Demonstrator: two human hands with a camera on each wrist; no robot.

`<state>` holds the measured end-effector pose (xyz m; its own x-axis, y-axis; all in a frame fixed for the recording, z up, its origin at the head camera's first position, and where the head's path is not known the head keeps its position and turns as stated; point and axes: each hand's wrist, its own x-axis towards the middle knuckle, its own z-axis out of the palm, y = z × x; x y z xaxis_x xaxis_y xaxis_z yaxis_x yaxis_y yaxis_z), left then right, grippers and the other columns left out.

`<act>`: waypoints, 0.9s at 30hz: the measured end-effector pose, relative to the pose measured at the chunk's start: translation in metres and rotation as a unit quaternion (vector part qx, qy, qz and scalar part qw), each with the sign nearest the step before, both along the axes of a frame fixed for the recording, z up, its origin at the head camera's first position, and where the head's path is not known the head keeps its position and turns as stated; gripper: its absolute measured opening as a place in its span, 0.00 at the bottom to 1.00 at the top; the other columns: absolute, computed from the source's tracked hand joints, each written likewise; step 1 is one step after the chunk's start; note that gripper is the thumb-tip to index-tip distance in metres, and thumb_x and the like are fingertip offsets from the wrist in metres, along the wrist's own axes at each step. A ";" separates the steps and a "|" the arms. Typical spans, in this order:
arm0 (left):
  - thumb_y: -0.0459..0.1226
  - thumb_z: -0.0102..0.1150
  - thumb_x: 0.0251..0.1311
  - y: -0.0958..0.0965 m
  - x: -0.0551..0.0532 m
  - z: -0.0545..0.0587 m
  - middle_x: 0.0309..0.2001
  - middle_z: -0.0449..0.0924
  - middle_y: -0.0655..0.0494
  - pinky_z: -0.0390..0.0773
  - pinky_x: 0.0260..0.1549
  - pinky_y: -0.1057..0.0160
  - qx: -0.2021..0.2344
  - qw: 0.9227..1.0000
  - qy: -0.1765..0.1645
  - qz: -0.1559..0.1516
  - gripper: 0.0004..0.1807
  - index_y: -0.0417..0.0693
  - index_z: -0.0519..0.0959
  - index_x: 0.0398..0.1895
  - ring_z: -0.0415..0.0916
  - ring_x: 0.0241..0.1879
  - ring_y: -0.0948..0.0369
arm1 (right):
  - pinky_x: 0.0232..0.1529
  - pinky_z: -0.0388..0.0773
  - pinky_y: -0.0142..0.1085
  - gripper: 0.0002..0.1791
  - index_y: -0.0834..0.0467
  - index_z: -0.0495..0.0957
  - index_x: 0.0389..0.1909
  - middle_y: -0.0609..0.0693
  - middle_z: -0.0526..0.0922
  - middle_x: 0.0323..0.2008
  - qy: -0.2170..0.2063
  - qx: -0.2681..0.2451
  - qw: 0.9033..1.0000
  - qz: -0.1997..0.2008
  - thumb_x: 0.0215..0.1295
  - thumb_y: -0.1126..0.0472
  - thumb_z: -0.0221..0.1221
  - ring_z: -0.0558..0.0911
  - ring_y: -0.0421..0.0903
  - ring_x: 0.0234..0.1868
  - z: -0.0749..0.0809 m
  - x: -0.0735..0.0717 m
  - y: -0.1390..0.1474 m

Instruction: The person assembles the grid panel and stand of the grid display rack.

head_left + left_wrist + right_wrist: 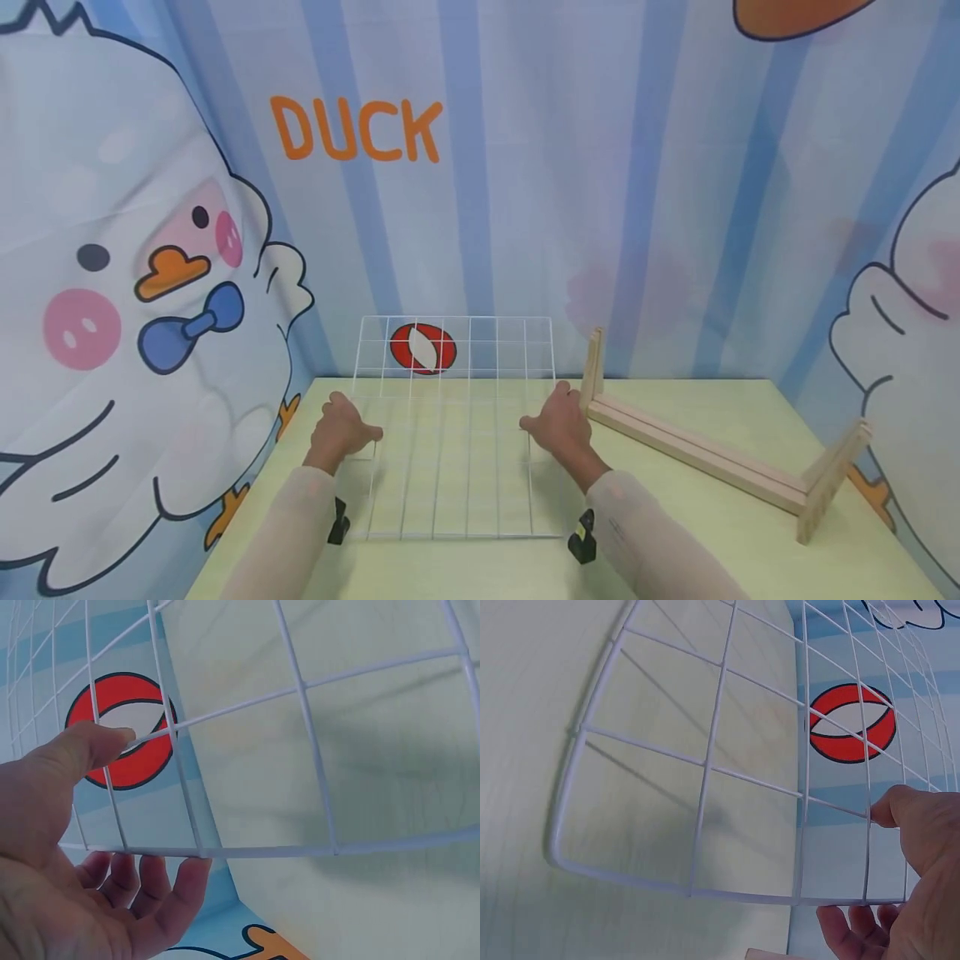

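A white wire grid panel (468,462) slopes up and away between my hands, its near edge low at the tabletop. My left hand (341,429) grips its left side; in the left wrist view the thumb lies over a wire (300,685) while the fingertips curl at the border rod. On the opposite side, my right hand (561,421) holds the panel in the same way, as the right wrist view confirms, with the thumb on a cross wire (707,763) and fingers at the outer rod. Part of each hand's grip is hidden in the head view.
To the right lies a pale wooden stand (697,454), a long rail with an upright at each end, close to my right hand. The light yellow table (645,567) ends at a printed duck curtain (525,208) behind and on both sides.
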<state>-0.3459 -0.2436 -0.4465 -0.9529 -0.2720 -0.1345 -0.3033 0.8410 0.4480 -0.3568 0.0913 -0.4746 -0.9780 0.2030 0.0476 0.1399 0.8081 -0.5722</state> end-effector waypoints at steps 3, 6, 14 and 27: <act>0.46 0.72 0.55 0.002 -0.001 0.006 0.58 0.66 0.27 0.80 0.54 0.42 -0.005 1.000 0.019 0.004 0.49 0.24 0.53 0.64 0.77 0.48 0.39 | 0.35 0.79 0.47 0.48 0.68 0.60 0.66 0.66 0.72 0.56 0.014 0.000 1.000 -0.008 0.53 0.47 0.72 0.79 0.57 0.40 0.006 -0.003 -0.002; 0.46 0.72 0.57 0.004 -0.004 0.010 0.60 0.65 0.27 0.80 0.56 0.42 0.001 0.999 0.042 0.020 0.49 0.25 0.52 0.66 0.77 0.50 0.38 | 0.35 0.79 0.48 0.46 0.67 0.59 0.66 0.66 0.71 0.55 0.038 -0.014 0.999 -0.009 0.55 0.49 0.71 0.79 0.59 0.42 0.014 -0.006 -0.004; 0.44 0.72 0.56 0.013 -0.010 0.021 0.58 0.66 0.32 0.81 0.52 0.45 0.016 0.989 0.142 0.034 0.44 0.31 0.57 0.65 0.76 0.48 0.40 | 0.43 0.80 0.53 0.50 0.64 0.49 0.74 0.68 0.75 0.57 0.093 -0.043 0.995 -0.010 0.60 0.51 0.68 0.81 0.64 0.47 0.031 -0.007 0.000; 0.41 0.72 0.58 0.019 -0.010 0.028 0.60 0.66 0.35 0.79 0.57 0.45 0.051 0.974 0.216 0.043 0.41 0.34 0.58 0.65 0.72 0.53 0.42 | 0.27 0.72 0.44 0.54 0.57 0.44 0.78 0.64 0.80 0.54 0.135 -0.047 0.990 -0.001 0.59 0.52 0.68 0.80 0.57 0.34 0.053 -0.013 0.007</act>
<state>-0.3559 -0.2247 -0.4184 -0.9007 -0.3599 0.2435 -0.1355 0.7651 0.6295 -0.3699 0.0985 -0.4212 -0.9317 0.2204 0.2888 -0.0278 0.7493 -0.6616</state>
